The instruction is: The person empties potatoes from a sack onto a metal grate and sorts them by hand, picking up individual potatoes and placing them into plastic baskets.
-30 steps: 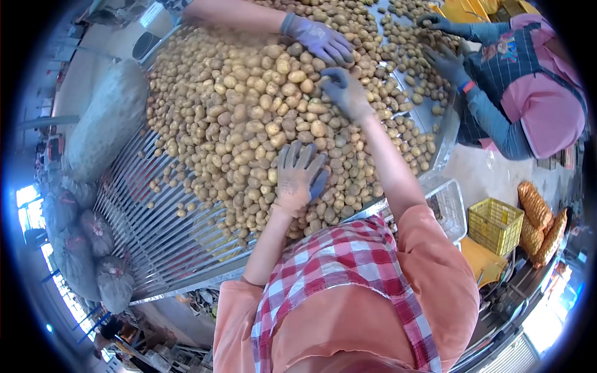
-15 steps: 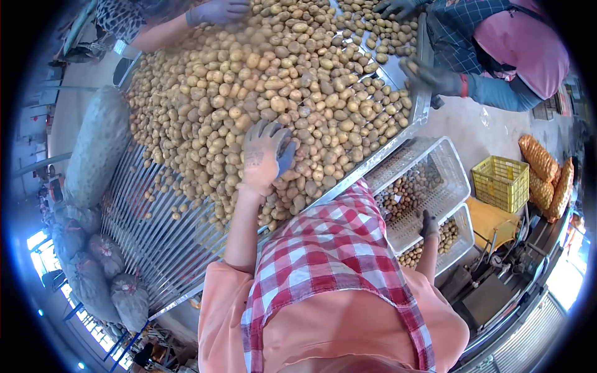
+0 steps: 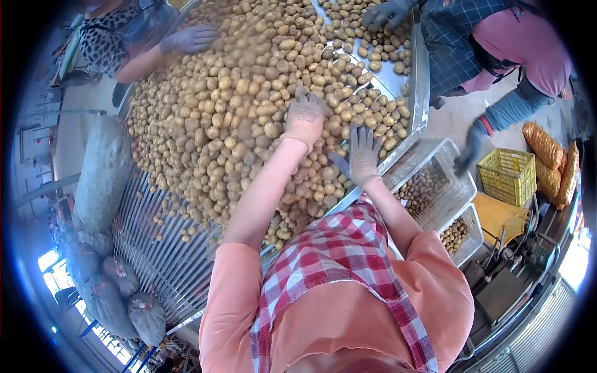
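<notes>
A big heap of small yellow potatoes (image 3: 249,105) covers a metal sorting table (image 3: 418,81). My left hand (image 3: 305,118), in a dusty orange glove, lies palm down on the heap near its middle, fingers spread over the potatoes. In a grey glove, my right hand (image 3: 362,154) hovers with fingers apart over the potatoes at the table's near edge, holding nothing. My peach sleeves and checked scarf fill the bottom of the view.
Two other people work the heap: a purple-gloved hand (image 3: 189,38) at top left, a grey-gloved hand (image 3: 385,11) at top right. White crates (image 3: 457,165) with potatoes stand below the table edge. A yellow crate (image 3: 505,177), orange mesh sacks (image 3: 547,149) and grey sacks (image 3: 102,174) surround it.
My left hand has slid farther up the heap. My right hand has come up from the white crates to the table's edge. The person at right has lowered one arm toward the crates.
</notes>
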